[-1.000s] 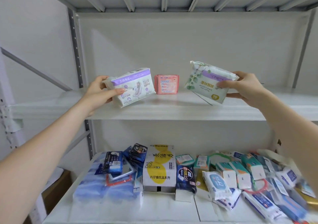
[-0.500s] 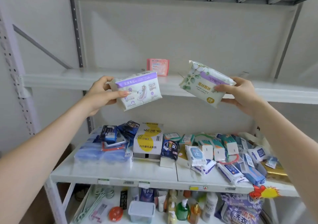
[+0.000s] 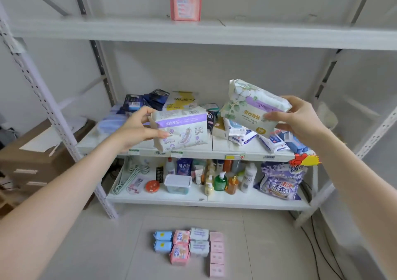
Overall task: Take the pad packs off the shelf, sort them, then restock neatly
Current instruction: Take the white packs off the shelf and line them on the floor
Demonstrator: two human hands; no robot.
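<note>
Left hand (image 3: 139,127): it has come down from the top shelf (image 3: 107,31). Its thumb and curled fingers are clamped on the left end of the purple-striped pack (image 3: 182,129), which is now held in the air in front of the middle shelf (image 3: 214,153).
Pink pack (image 3: 185,6): it has not moved. It stands upright and alone on the top shelf, and neither hand touches it.
Right hand (image 3: 300,118): it too has been lowered. Its fingers are wrapped round the right end of the leaf-print pack (image 3: 253,110), which is tilted and held higher than the other pack and apart from it.
Meaning for the task: both packs are off the shelf, so the removing step looks nearly done, with the pink pack likely the last to fetch. The two held packs probably go down to join the sorted ones.
Sorted packs (image 3: 189,247): these sit on the floor (image 3: 86,247) in neat touching columns of blue, pink, white and pale pink.
Cardboard boxes (image 3: 32,157): they are stacked at the far left, beside the rack.
Middle shelf: it is crowded with loose wipes and small cartons.
Bottom shelf (image 3: 150,198): it holds hangers, a tub, bottles and, at the right, a detergent bag (image 3: 279,183).
Cables (image 3: 318,247): dark cords trail across the floor at the right.
</note>
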